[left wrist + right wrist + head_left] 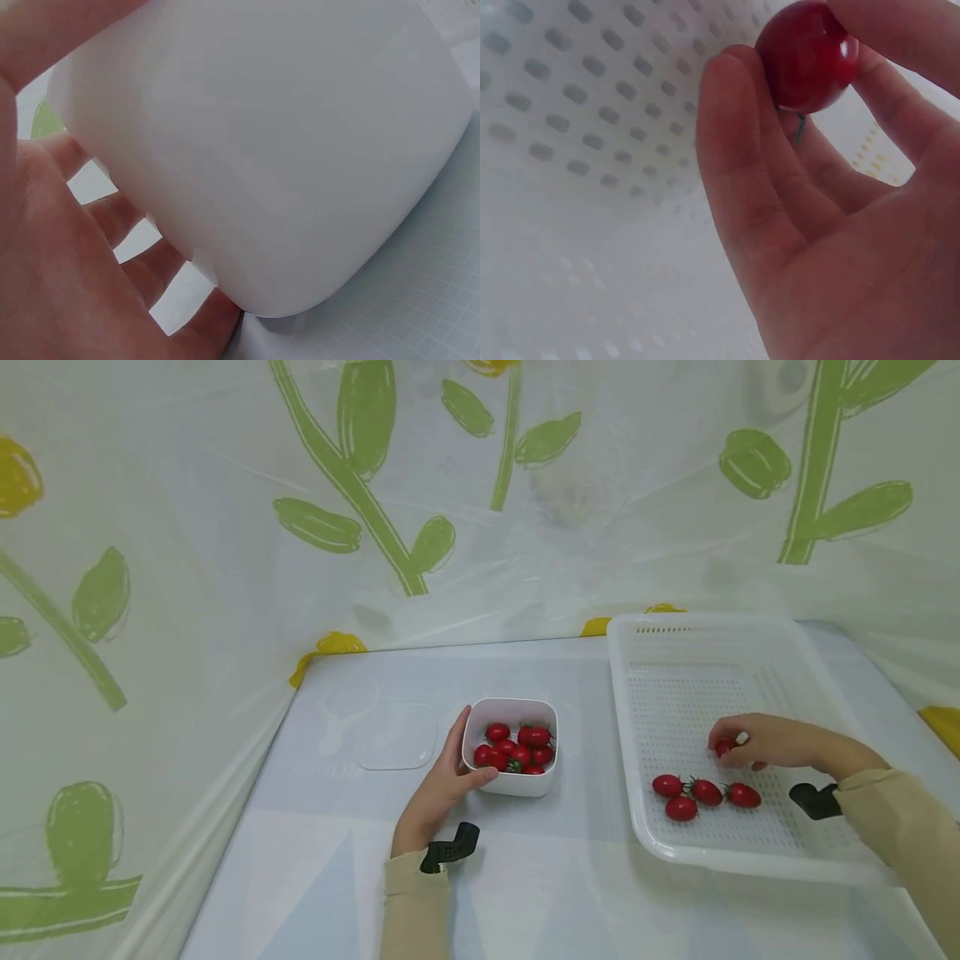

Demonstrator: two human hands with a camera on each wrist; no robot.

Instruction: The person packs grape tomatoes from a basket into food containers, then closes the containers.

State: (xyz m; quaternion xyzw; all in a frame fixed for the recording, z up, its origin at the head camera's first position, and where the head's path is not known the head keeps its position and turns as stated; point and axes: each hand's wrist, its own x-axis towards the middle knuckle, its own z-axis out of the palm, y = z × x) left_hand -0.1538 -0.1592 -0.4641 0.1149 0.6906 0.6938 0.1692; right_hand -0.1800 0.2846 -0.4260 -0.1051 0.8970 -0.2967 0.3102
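Note:
My left hand [442,789] grips a small white square container [517,786] at its left side, the thumb at the front rim and the fingers along the wall. Several red cherry tomatoes [520,753] lie inside it, some with green stems. Over the white perforated basket [678,693] on the right, my right hand [783,745] pinches one cherry tomato [806,56] between thumb and fingers; a bit of green stem shows below it. Nearer the front of the basket, several more cherry tomatoes [707,792] lie in a loose group on its floor.
A clear, flat square lid [397,736] lies on the table [315,835] left of the container. Behind the table hangs a pale sheet [225,577] printed with green leaves and yellow flowers. The basket's raised rim stands between the two hands.

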